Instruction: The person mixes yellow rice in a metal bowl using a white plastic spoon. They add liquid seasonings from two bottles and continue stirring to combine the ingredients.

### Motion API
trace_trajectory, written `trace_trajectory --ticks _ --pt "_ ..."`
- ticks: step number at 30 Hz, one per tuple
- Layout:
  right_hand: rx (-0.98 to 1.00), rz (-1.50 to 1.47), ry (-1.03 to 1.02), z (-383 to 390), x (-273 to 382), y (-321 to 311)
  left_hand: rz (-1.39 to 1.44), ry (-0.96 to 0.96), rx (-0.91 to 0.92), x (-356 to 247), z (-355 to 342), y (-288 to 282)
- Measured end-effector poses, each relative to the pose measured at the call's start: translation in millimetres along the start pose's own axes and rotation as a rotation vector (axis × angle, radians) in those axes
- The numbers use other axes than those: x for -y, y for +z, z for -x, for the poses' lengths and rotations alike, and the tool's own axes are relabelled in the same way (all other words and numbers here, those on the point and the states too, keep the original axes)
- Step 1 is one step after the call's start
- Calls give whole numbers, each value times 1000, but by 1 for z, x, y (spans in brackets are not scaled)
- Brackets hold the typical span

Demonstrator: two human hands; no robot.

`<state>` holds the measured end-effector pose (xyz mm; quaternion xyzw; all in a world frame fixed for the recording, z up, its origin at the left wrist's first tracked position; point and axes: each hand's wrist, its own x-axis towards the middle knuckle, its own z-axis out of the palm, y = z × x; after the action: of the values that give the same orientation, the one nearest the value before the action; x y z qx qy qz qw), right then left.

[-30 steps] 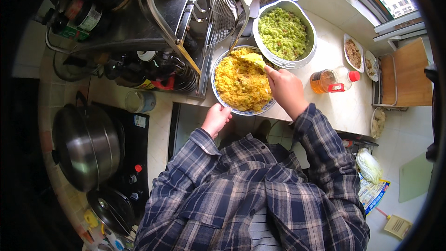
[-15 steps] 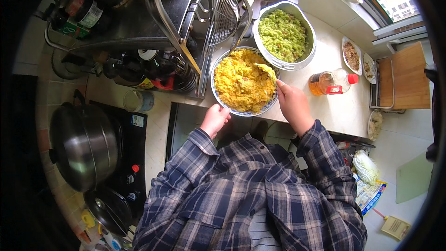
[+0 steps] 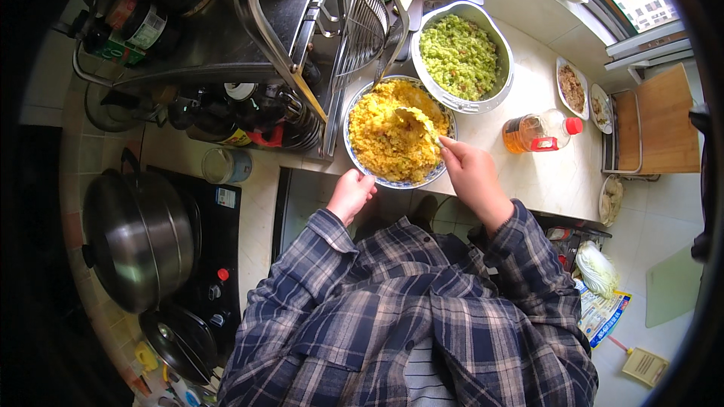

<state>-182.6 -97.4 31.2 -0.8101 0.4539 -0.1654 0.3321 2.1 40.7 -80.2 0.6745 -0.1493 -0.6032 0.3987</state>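
Note:
A patterned blue-and-white bowl (image 3: pixel 354 152) full of a crumbly yellow mixture (image 3: pixel 381 124) sits at the counter's near edge. My left hand (image 3: pixel 351 194) grips its near left rim with closed fingers. In my right hand (image 3: pixel 473 173) is a spoon (image 3: pixel 413 116), its bowl resting in the yellow mixture near the middle and its handle slanting down to my fingers at the right rim. Behind it to the right stands a metal basin (image 3: pixel 504 68) holding a chopped green mixture (image 3: pixel 460 56). An oil bottle with a red cap (image 3: pixel 539 134) lies on its side to the right.
A metal rack (image 3: pixel 302 83) with bottles and jars rises on the left. Below it is a stove with a large lidded pot (image 3: pixel 139 237). Small dishes, one an oval plate (image 3: pixel 572 89), and a wooden cutting board (image 3: pixel 658 128) line the right side. A glass jar (image 3: pixel 225 164) stands by the stove.
My right hand has swung the spoon leftward, from the bowl's right side to nearer the middle of the yellow mixture. The left hand keeps its hold on the rim.

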Motion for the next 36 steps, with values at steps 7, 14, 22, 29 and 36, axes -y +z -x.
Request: trace_trajectory --ticks 7,14,22,29,36 --pt "149 239 -88 29 3 -10 19 10 -3 0 -1 0" --pt "106 457 -183 18 -25 22 -21 -18 -3 -2 2 1" --pt "16 399 -216 8 -17 -10 -18 -7 -17 -1 1 1" --pt "-47 446 -134 -6 -31 -9 -17 -13 -16 -3 4 2" --pt "156 689 21 19 -37 15 -5 0 -8 -2 3 2"
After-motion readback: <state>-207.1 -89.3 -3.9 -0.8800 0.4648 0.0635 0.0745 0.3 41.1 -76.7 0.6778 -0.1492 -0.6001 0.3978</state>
